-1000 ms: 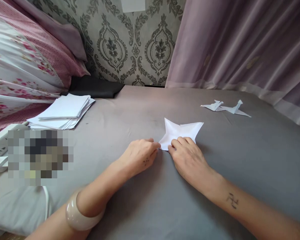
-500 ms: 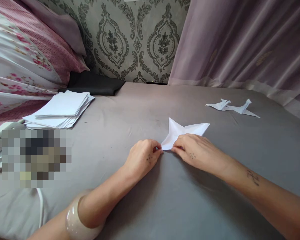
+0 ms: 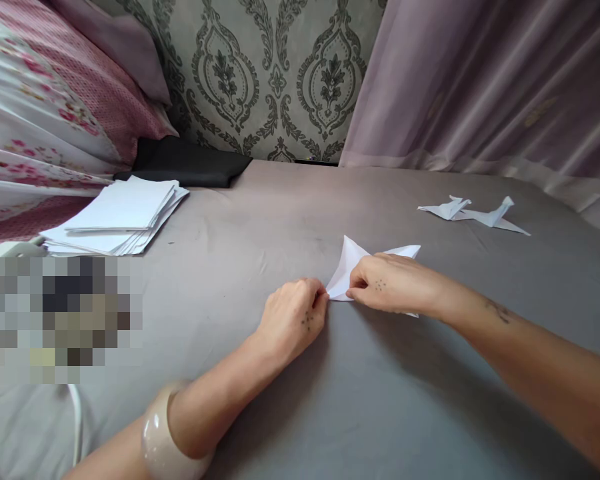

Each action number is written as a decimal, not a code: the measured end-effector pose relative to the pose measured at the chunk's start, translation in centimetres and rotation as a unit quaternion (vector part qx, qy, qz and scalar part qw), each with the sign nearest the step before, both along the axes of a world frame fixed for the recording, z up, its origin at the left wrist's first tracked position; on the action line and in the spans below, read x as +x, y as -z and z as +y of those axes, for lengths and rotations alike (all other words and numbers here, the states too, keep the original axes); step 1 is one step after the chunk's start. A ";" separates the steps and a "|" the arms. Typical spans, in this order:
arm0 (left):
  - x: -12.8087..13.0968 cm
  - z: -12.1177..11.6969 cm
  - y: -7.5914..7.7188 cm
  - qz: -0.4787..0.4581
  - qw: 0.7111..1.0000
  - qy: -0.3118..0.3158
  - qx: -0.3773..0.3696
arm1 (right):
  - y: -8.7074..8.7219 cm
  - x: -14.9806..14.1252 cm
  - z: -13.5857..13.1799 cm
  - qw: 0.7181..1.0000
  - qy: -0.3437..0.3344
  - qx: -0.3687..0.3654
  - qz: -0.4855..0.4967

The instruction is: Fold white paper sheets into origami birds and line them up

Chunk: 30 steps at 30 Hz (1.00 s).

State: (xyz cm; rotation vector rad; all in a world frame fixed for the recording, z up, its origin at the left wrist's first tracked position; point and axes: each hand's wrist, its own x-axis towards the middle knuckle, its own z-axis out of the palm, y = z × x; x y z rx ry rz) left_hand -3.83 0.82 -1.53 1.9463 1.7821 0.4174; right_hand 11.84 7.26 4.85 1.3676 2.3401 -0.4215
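One folded white paper [image 3: 347, 267]: I see the left hand [image 3: 296, 315] pinching its left corner, the right hand [image 3: 393, 283] pinching its near edge. Paper birds [image 3: 495, 217] beyond, right.

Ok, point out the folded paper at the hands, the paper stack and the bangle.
Folded paper [image 3: 344, 272]: head view, on its uncovered left part.
Paper stack [image 3: 123, 205]: head view, on the top sheet.
Bangle [image 3: 159, 435]: head view, on its glossy outer face.
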 end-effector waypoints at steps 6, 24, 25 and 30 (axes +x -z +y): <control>0.1 0.3 0.1 0.011 1.000 0.002 -0.003 | 0.2 -0.4 1.3 0.999 0.013 -0.050 -0.011; 0.3 0.0 1.1 0.085 0.960 0.205 0.173 | 0.6 -0.8 2.3 0.996 0.000 -0.082 -0.033; 0.3 0.0 1.0 0.094 0.953 0.228 0.175 | 0.5 -0.9 2.3 0.996 -0.001 -0.083 -0.035; 0.6 0.1 0.9 0.160 0.916 0.316 0.189 | 0.2 -1.2 2.2 0.995 0.003 -0.090 -0.043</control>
